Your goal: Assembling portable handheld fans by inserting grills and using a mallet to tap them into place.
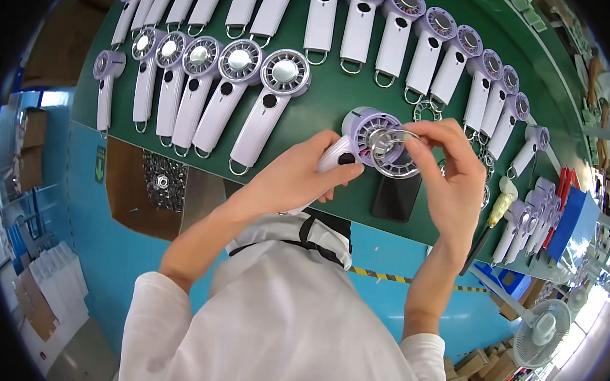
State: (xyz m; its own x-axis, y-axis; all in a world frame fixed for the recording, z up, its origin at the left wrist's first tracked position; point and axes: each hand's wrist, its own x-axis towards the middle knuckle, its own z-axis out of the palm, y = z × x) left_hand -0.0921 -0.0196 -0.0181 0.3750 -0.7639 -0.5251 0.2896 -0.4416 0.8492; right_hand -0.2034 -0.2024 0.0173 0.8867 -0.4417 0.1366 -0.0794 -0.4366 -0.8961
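Observation:
My left hand (305,168) is wrapped round the white handle of a handheld fan (361,123) with a lilac round head. Its head faces up, and inner spokes and a bit of red show inside. Between thumb and fingers of my right hand (452,172) is a shiny silver spoked fan cover (382,149). The cover is tilted over the fan's open head; whether the two touch, I cannot tell. Below them a dark phone-like slab (395,201) lies on the green table (337,99). More silver covers (428,111) lie partly hidden behind my right hand.
Several finished-looking fans (283,75) with silver covers lie in a row at left. Another row of fans (358,28) lines the back. At right are a yellow-wrapped tool (503,202), more fans (514,221) and a blue bin (573,225). A cardboard box (127,188) holds silver covers.

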